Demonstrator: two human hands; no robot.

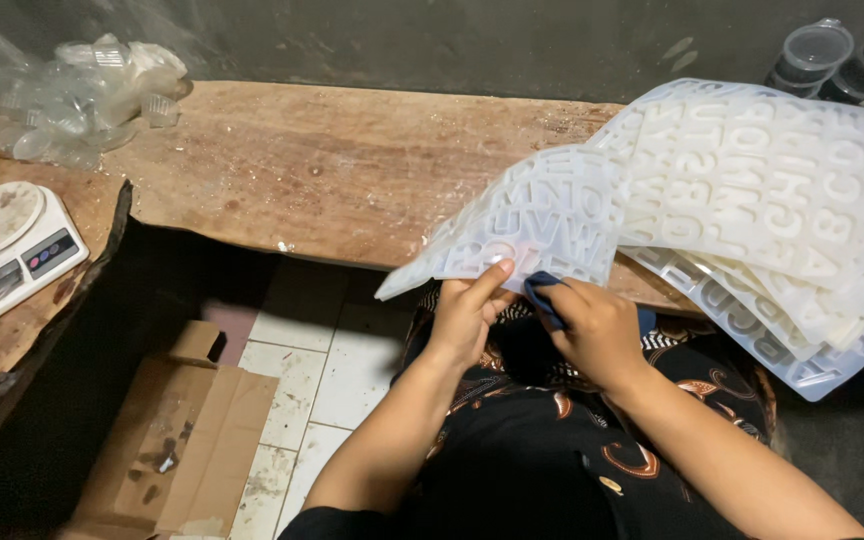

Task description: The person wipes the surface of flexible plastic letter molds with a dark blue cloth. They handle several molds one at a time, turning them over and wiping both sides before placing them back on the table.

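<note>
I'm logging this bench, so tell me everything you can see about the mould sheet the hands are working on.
The mould sheet is a thin, translucent white, rubbery-looking sheet covered in rows of raised letter shapes. It is tilted and bent, its near edge hanging past the table edge over the person's lap, its far side overlapping the mould stack. The left hand pinches its lower edge, while the right hand presses a dark blue cloth against it.

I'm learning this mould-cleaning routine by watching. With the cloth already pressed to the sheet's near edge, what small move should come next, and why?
Probably slide the blue cloth in the right hand along the translucent letter mould, since the left hand already props that sheet's edge and the cloth touches only its near rim.
</note>
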